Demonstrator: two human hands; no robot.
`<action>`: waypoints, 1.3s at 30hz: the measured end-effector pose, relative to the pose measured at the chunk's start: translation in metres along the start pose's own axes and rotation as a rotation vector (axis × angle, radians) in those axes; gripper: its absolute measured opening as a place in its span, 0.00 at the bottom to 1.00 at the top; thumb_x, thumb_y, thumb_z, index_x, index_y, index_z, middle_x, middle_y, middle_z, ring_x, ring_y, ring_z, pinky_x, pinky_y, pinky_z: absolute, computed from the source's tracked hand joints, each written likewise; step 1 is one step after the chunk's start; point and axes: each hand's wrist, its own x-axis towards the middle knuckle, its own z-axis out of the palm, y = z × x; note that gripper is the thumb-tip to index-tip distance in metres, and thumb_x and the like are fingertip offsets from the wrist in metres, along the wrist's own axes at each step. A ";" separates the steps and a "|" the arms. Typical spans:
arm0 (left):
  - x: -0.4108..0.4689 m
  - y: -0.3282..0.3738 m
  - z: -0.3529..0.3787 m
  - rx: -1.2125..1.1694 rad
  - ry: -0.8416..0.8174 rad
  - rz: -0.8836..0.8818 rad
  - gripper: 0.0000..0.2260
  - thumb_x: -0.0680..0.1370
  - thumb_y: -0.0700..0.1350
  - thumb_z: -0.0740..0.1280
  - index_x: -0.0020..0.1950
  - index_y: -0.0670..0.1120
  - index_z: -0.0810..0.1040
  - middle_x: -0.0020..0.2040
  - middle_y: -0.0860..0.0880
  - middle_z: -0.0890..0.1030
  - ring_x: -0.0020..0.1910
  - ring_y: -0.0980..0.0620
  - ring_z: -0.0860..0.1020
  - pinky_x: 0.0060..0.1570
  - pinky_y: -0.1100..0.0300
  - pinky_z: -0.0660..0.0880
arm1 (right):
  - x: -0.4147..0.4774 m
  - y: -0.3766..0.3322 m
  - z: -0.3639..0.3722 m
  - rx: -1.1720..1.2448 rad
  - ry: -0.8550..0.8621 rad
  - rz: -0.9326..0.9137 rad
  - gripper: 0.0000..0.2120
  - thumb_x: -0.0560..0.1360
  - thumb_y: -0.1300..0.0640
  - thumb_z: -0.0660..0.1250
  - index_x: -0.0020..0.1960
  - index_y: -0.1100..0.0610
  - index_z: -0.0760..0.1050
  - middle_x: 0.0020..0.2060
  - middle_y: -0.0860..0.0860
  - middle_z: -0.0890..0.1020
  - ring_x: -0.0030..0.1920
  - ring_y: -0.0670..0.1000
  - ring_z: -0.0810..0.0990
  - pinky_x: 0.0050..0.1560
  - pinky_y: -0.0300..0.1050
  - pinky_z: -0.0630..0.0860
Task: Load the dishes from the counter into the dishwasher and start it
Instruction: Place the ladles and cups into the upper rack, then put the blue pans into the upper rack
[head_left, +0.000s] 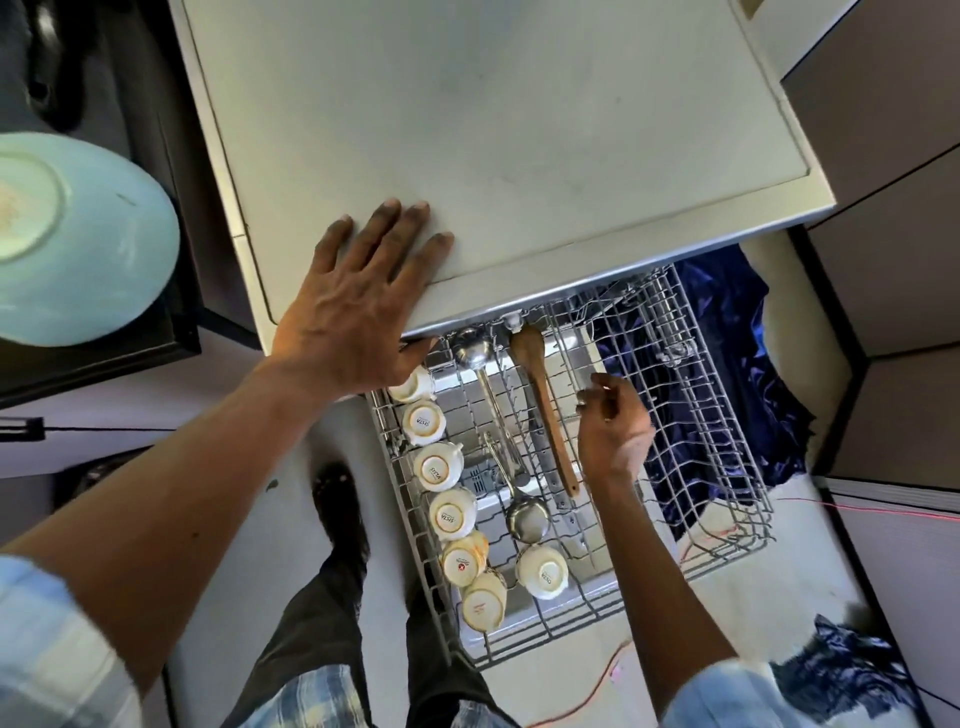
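The dishwasher's wire upper rack (727, 525) is pulled out below me. Several white cups (439, 466) stand upside down in a row along its left side, and one more cup (543, 571) sits near the front. Two steel ladles (524, 514) and a wooden spoon (545, 410) lie in the middle of the rack. My left hand (358, 306) rests flat, fingers spread, on the dishwasher's grey top (519, 130). My right hand (613, 431) hovers over the rack just right of the wooden spoon, fingers loosely curled, with nothing seen in it.
A pale blue plate (88, 239) lies upside down on the dark counter (176, 353) at the left. Dark blue cloth (727, 332) lies under and behind the rack at the right. An orange cable (587, 696) runs across the floor. My feet stand left of the rack.
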 end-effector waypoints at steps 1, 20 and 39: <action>0.000 0.000 0.000 -0.013 0.009 0.004 0.47 0.73 0.64 0.69 0.85 0.49 0.51 0.85 0.44 0.51 0.84 0.41 0.50 0.80 0.38 0.52 | -0.006 -0.004 -0.005 0.087 0.022 -0.026 0.09 0.82 0.61 0.65 0.60 0.58 0.80 0.47 0.53 0.87 0.40 0.44 0.84 0.40 0.43 0.85; -0.135 -0.152 -0.083 -0.361 0.575 -0.659 0.23 0.79 0.57 0.67 0.71 0.50 0.73 0.77 0.47 0.69 0.76 0.43 0.69 0.72 0.45 0.68 | -0.104 -0.240 0.015 0.289 -0.405 -0.407 0.09 0.78 0.59 0.70 0.49 0.44 0.82 0.40 0.45 0.87 0.42 0.48 0.86 0.48 0.54 0.83; -0.157 -0.320 -0.017 -0.263 0.207 -0.847 0.37 0.82 0.64 0.53 0.85 0.44 0.52 0.84 0.44 0.56 0.84 0.47 0.51 0.82 0.44 0.52 | -0.093 -0.540 0.236 -0.147 -0.533 -0.258 0.18 0.76 0.43 0.70 0.53 0.56 0.74 0.44 0.51 0.81 0.44 0.51 0.81 0.47 0.47 0.79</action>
